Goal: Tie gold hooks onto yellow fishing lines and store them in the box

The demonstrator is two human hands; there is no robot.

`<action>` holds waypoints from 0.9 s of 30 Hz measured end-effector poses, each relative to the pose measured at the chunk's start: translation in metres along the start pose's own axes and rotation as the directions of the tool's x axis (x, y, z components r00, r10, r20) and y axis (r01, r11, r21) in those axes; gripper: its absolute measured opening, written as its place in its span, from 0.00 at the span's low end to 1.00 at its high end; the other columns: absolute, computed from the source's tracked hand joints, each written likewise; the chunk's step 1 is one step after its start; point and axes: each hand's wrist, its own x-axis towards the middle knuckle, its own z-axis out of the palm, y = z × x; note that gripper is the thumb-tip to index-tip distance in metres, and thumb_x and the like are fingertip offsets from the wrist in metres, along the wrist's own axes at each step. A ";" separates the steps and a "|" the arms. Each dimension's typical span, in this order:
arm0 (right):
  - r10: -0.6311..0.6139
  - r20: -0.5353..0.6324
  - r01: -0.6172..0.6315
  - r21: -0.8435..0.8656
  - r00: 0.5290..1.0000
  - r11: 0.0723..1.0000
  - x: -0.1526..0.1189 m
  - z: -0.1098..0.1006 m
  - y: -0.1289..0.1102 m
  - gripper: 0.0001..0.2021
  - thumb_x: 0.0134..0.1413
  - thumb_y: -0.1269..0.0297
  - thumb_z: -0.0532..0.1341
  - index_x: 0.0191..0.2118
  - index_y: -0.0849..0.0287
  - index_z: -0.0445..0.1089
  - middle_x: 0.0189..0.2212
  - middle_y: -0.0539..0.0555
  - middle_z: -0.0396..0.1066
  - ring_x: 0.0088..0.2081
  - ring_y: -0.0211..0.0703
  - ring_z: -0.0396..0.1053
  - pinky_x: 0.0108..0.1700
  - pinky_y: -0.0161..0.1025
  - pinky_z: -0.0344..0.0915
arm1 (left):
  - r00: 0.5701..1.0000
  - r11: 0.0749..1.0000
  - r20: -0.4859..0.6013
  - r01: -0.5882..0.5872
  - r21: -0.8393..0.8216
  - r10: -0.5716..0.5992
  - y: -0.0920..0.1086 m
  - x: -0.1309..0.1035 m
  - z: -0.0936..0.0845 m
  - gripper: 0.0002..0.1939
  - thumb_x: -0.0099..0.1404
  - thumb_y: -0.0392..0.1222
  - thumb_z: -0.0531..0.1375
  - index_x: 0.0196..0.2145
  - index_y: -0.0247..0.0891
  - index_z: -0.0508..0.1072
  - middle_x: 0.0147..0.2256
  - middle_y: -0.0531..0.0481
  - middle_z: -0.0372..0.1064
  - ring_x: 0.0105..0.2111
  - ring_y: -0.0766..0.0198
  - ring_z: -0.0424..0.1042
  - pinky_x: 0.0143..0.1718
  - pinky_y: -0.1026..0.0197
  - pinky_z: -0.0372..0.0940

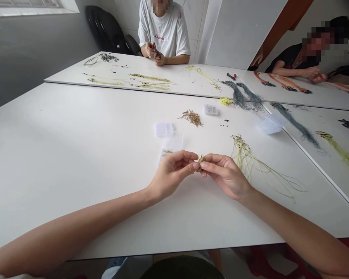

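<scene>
While 2 hands (201, 162) pinch a small yellowish bundle (201, 159), bare tabletop (75, 143) spreads left.

The left hand (173, 172) and right hand (229, 176) are bare, with slim fingers. Both slender forearms (104, 217) are uncovered. A sliver of pale greyish cloth (20, 276) shows at the lower left; its shape is unclear.

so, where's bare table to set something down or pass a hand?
Most room: white table, left of the left hand and clear case. Also the near strip between the forearms. Crowded: right of the right hand, at the yellow strands, and around the golden pile.
</scene>
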 end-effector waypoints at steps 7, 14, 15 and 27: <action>-0.009 0.011 0.009 -0.018 1.000 1.000 0.000 0.000 0.003 0.05 0.53 0.63 0.65 0.30 0.57 0.76 0.26 0.50 0.71 0.30 0.38 0.65 0.43 0.42 0.62 | 0.999 0.998 0.007 0.036 -0.052 -0.036 -0.001 0.002 -0.003 0.11 0.62 0.41 0.64 0.42 0.36 0.71 0.30 0.51 0.70 0.34 0.62 0.74 0.42 0.56 0.65; -0.067 -0.002 0.066 -0.122 0.998 0.990 -0.003 0.001 0.001 0.05 0.54 0.63 0.64 0.31 0.58 0.75 0.25 0.50 0.69 0.29 0.40 0.64 0.40 0.42 0.61 | 0.996 0.997 0.085 0.010 -0.075 -0.004 0.008 0.002 -0.002 0.08 0.63 0.38 0.62 0.40 0.34 0.71 0.31 0.50 0.70 0.34 0.60 0.75 0.44 0.52 0.66; -0.062 -0.005 0.061 -0.122 0.998 0.991 -0.003 0.001 0.001 0.05 0.53 0.63 0.64 0.31 0.58 0.75 0.25 0.51 0.69 0.30 0.40 0.64 0.40 0.42 0.61 | 0.997 0.998 0.072 0.014 -0.054 -0.011 0.008 0.001 -0.001 0.07 0.63 0.38 0.62 0.39 0.34 0.71 0.32 0.49 0.71 0.35 0.60 0.74 0.43 0.54 0.66; 0.030 0.074 -0.021 -0.128 0.997 0.992 -0.002 -0.001 -0.003 0.05 0.54 0.64 0.63 0.31 0.58 0.75 0.27 0.51 0.68 0.32 0.40 0.64 0.40 0.41 0.62 | 0.983 0.904 0.055 -0.184 0.386 0.176 0.008 0.003 -0.009 0.13 0.65 0.42 0.60 0.46 0.37 0.72 0.36 0.46 0.68 0.38 0.61 0.70 0.43 0.55 0.65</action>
